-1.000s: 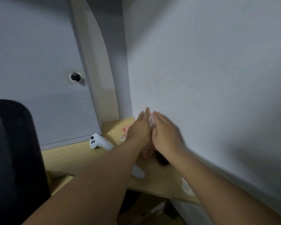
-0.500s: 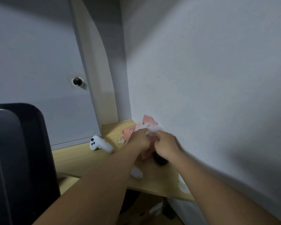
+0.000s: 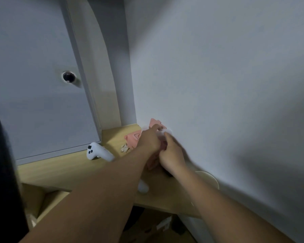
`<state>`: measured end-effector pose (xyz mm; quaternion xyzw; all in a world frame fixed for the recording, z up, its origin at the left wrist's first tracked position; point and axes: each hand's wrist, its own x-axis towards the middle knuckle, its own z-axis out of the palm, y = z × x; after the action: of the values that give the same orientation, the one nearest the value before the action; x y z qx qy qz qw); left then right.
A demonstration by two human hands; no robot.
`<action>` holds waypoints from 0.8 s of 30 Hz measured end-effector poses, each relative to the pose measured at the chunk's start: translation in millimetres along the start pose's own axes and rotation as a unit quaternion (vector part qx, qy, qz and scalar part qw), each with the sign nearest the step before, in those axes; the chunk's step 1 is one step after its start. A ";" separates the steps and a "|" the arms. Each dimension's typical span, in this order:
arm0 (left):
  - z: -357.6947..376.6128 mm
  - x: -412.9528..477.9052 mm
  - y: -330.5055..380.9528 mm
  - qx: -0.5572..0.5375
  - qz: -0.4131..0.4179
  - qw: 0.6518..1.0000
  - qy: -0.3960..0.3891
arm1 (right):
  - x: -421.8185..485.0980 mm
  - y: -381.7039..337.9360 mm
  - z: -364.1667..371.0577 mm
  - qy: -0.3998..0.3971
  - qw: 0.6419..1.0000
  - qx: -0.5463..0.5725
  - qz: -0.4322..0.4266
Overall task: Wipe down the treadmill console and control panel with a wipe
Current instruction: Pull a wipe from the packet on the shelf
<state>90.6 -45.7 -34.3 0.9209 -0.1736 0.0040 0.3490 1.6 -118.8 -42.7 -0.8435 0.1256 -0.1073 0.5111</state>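
Corner of a pale wooden desk (image 3: 68,171) against white walls.
At its back right corner the left hand (image 3: 148,141) grips a pink soft wipe packet (image 3: 132,137); the right hand (image 3: 172,151) pinches a white wipe (image 3: 166,132) at its top. A white game controller (image 3: 99,152) lies near the back edge, partly behind the left forearm. Packet print is too blurred to read.
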 end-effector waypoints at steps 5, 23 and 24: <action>2.1 -3.1 2.4 0.050 -0.005 0.999 -0.015 | 1.0 3.2 3.3 0.003 1.000 0.008 -0.017; -14.8 -12.5 7.0 0.108 0.126 0.985 -0.046 | 3.4 0.5 3.8 0.057 0.998 -0.036 0.001; -17.3 -15.6 9.6 0.100 0.141 0.984 -0.037 | 1.2 -0.6 2.2 0.063 0.997 -0.035 -0.006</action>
<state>74.8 -36.3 -17.1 0.9171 -0.3131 0.0369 0.2441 3.5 -117.1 -43.1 -0.8534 0.1562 -0.1591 0.4712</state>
